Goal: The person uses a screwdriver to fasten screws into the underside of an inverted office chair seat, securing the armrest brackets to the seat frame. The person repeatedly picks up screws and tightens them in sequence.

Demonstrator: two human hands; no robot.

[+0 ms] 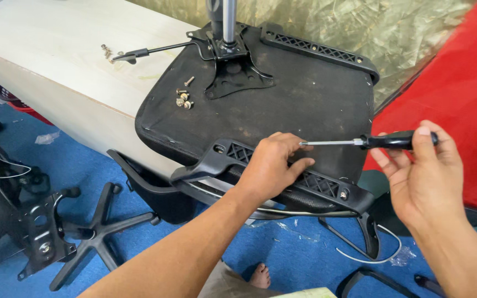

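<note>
Black fabric underside of an office chair seat (305, 99), upturned on a pale wooden table (56, 44), its near edge overhanging the blue floor (84, 160). Metal tilt mechanism (233, 72) bolted at the far middle of the seat, gas-lift column (228, 19) standing upright from it, lever (150, 51) reaching left over the table.

Left hand (274, 168) rests on the near armrest bracket (282, 176), a black plastic latticed bar along the seat's near edge; fingers curled loosely over it, fingertips pinched at the tip of the screwdriver (360, 142). Whether a screw sits under the fingertips, cannot tell.

Right hand (423, 176) at the right, palm up and half open; thumb and forefinger grip the black handle of the screwdriver, shaft lying level and pointing left to the left hand.

A matching bracket (318, 48) runs along the far edge of the seat. Loose screws (183, 98) lie on the seat left of the mechanism; a few more (106, 51) on the table near the lever's end.

On the floor, near left: five-star chair base (97, 234), another black mechanism plate (40, 232). A bare foot (259, 276) shows below the seat.
</note>
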